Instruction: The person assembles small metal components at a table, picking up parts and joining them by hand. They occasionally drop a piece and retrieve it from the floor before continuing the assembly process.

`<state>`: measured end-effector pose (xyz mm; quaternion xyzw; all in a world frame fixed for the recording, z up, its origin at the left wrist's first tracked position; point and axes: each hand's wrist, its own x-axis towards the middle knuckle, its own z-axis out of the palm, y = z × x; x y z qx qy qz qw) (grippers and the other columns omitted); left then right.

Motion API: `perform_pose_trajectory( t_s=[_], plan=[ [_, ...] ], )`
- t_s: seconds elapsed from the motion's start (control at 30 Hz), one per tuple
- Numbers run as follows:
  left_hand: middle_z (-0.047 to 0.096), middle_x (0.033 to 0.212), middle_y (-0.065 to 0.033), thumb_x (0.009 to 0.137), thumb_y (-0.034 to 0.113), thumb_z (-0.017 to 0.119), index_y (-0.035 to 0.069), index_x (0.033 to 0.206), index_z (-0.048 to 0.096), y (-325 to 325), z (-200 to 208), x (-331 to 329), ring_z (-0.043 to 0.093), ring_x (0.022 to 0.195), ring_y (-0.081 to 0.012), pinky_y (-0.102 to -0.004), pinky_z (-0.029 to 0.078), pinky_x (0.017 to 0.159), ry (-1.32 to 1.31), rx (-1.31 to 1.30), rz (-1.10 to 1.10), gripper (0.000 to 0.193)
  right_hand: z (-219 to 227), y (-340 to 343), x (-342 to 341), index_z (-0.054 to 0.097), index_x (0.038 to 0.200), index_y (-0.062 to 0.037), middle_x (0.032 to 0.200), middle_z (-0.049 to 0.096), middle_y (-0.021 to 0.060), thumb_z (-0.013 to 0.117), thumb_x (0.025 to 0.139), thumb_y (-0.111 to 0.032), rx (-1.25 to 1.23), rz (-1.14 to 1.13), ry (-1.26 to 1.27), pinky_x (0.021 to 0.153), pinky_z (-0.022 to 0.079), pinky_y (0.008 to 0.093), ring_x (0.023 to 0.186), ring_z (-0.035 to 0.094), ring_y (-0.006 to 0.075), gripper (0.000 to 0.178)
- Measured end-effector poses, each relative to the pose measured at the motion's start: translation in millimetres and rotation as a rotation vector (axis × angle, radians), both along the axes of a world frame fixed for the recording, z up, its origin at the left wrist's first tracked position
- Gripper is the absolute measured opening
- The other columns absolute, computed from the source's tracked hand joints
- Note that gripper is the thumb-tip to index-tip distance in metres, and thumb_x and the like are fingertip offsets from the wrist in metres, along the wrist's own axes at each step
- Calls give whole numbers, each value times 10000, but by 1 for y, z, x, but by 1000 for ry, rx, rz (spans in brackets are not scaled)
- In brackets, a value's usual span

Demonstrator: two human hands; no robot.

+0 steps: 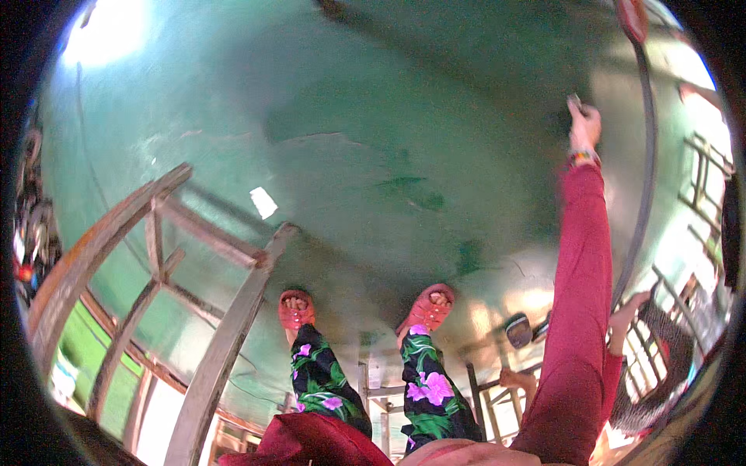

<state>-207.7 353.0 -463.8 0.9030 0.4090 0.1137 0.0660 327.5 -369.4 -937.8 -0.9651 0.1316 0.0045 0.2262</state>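
My right arm reaches far out to the upper right in a dark red sleeve. My right hand (584, 128) has its fingers curled closed, with a bracelet at the wrist. A tiny pale spot shows at the fingertips; what it is, I cannot make out. Beyond the hand, the green floor (350, 179) fills the background. To the right of my forearm runs a long dark curved bar or cord (650, 140) with a red upper end (633, 19). My left hand is out of sight; only red cloth (311, 443) shows at the lower edge.
A wooden frame (217, 241) stands at the left, near my feet in red sandals (427, 312). A white scrap (263, 203) lies on the floor beyond it. At the lower right are a dark slipper (518, 330), chairs and a partly seen person (660, 357).
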Motion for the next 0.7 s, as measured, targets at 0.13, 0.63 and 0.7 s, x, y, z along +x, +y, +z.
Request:
perform_pose_trajectory(
  t_s=[0.13,0.63,0.7],
  plan=[
    [373,1372,-213,905,587,346,4,1346,382,-19,39,-16,328,1279,-331,-456,227,1068,6,44,27,732,12,67,-45,464,717,-112,537,448,-2,679,788,-312,473,-315,196,346,318,259,420,435,108,302],
    [283,1439,-219,894,622,288,0,1370,351,-56,161,-17,254,1323,-396,-539,136,1092,105,-17,-102,786,167,206,-406,410,660,-82,615,475,31,520,717,-2,1147,-559,292,548,444,328,565,478,154,148],
    [244,1442,-232,890,553,378,-7,1355,371,-59,162,-11,205,1344,-381,-525,146,1086,58,-25,-93,728,207,237,-469,495,676,-61,582,491,45,552,706,-72,1114,-638,569,521,432,322,549,490,168,66]
  ],
)
